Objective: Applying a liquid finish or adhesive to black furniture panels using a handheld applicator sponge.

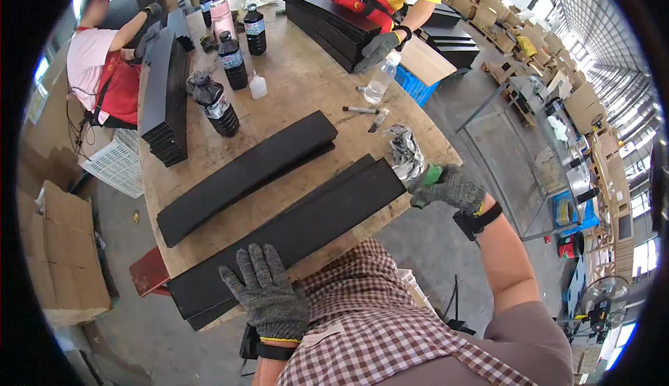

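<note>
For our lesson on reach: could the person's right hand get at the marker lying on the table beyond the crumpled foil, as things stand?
Probably yes. The right hand rests at the table edge beside the crumpled foil, and the marker lies just beyond on bare wood. Only the foil sits between, and it is low enough to reach over.

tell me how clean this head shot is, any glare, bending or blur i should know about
Head view: strong fisheye, so the wooden table edge and the long black panel bow toward the dark round rim; daylight blows out the windows at right and top left; the left hand and right hand in grey gloves look sharp, with detail softening toward the edges.
</note>
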Action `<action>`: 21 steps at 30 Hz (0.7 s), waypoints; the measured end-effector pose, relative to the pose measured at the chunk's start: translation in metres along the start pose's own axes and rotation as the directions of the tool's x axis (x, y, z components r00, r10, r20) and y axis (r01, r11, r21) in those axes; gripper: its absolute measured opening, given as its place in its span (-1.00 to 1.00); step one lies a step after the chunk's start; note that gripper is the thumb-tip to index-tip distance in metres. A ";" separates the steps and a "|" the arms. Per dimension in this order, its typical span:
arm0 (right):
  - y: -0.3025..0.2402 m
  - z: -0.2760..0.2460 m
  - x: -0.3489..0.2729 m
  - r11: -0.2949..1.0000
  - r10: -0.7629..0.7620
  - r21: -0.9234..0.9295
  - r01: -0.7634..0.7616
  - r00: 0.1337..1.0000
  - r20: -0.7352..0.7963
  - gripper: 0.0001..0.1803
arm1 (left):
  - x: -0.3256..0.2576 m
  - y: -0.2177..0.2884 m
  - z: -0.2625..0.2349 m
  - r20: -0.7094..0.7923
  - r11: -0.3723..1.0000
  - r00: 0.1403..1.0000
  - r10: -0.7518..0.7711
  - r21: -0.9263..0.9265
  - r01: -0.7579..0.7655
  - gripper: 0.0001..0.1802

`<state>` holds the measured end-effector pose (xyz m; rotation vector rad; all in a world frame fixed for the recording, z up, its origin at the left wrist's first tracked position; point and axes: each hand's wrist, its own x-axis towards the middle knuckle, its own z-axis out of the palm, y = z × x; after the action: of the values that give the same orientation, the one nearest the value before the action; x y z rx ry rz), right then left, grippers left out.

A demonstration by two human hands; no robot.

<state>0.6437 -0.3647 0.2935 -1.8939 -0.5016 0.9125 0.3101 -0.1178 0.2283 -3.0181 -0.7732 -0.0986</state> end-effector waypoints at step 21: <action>0.035 0.055 -0.021 0.771 -0.228 0.504 0.389 0.908 -0.352 -0.59 | 0.003 -0.043 -0.052 -0.137 0.971 0.983 0.123 -0.186 -0.148 -0.43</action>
<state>0.5870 -0.3634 0.2556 -1.3036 -0.3153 0.4877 0.2887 -0.0806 0.2808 -3.1991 -0.5763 -0.3775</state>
